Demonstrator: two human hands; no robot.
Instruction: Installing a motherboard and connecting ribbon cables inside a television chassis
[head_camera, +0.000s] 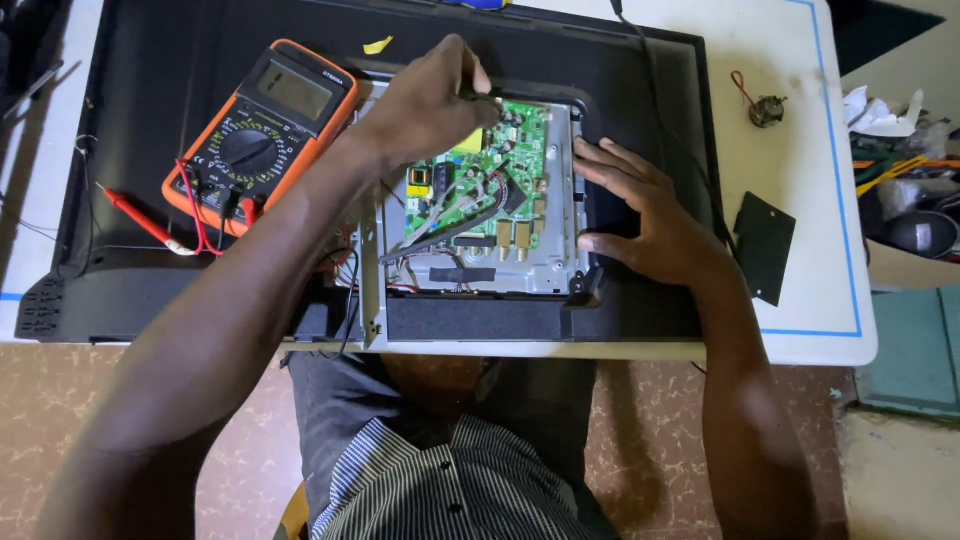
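left hand up over the green circuit board, fingers pinching a small dark tool (too small to tell). right hand flat on the black screen back, fingers spread. orange meter just beside, on the white worktop.

Multimeter display: a rectangular grey-green screen, blank, set in the upper face of the orange-cased meter lying on the black panel at upper left. Yellow label: a small rectangular sticker on the green circuit board, just below the left hand. Yellow scrap: a small, curled piece of tape or sticker on the black panel, beside the meter's top corner.
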